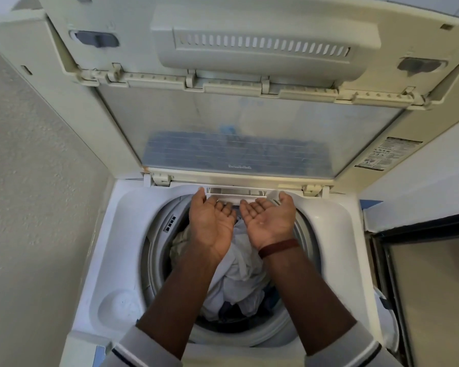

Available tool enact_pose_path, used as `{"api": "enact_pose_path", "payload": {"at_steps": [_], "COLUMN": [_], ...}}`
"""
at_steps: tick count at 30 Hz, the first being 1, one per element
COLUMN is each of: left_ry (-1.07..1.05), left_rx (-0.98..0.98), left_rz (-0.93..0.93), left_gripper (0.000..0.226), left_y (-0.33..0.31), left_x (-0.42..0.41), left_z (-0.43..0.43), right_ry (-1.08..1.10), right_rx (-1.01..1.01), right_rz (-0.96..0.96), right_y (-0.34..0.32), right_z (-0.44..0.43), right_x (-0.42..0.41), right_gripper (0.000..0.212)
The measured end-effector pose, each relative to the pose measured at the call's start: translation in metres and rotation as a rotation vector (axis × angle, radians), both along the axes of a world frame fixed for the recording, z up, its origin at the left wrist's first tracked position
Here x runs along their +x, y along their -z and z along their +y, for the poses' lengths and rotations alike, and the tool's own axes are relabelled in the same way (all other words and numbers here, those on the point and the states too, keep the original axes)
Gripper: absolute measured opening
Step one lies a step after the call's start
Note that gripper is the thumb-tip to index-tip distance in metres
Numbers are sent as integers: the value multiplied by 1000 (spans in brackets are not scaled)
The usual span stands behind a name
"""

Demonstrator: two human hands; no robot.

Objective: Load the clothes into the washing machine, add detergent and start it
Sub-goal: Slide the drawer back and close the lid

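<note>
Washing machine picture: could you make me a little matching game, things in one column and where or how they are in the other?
Things:
1. lid
2. clothes
3. wristband
4. detergent drawer

Descriptions:
A. piled inside the drum
B. at the back rim, under the fingertips of both hands
C. raised, standing open
D. dark red, on the right wrist

Pairs: 1-C, 2-A, 3-D, 4-B

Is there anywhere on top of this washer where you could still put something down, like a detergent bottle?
The washer's white top is bare left of the drum rim, around a shallow round dish. The drum is crowded: clothes, with the left hand and right hand at the drawer.
</note>
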State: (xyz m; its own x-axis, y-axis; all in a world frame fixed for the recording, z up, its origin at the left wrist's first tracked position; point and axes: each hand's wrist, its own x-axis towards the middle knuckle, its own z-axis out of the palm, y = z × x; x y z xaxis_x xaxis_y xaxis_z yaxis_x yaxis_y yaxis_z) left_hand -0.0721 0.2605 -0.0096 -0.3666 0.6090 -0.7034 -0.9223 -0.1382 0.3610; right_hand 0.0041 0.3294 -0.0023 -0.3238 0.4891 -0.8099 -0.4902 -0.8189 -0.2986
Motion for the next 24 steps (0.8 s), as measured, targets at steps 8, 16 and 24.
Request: {"api": "enact_pose_path", "payload": {"at_steps": [8,16,24], "left_ry": [111,723,1118], "left_rx": [86,-305,-638], "left_rz": [34,865,2132], "left_gripper": [76,41,73], "left_y": [-3,-26,14], "left_x": [-21,1,41], "left_z": [-2,-56,-131], "right_ry": [-76,-674,-1119], "right_rx": [46,799,1530], "right_rz": [3,-630,-1440], "right_y": [-1,9,28], "right_z": [6,-43,-109], "right_x": [1,47,101], "right_gripper": [73,55,81]}}
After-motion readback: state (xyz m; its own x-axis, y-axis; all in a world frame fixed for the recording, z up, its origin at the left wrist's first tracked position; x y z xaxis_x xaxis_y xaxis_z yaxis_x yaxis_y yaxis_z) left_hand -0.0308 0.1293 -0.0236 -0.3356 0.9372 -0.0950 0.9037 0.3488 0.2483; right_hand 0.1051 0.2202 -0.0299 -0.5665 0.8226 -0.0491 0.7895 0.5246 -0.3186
